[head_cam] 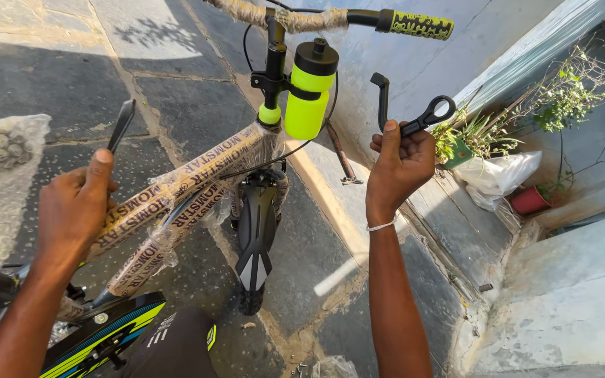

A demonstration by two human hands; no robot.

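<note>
Near, lower left of frame: left hand (75, 206) closed round a slim black lever (122, 124), thumb up along it, over the paper-wrapped bike frame (176, 192). Centre right: right hand (399, 166) pinching a black brake lever w/ ring clamp (421, 117), fingers curled tight. Looks light, stiff metal, prob. smooth — best held at the clamp body, not the thin blade. Further up: lime bottle (309, 87) on the stem, handlebar grip (414, 25) top centre. Far right: potted plants (526, 199).
</note>
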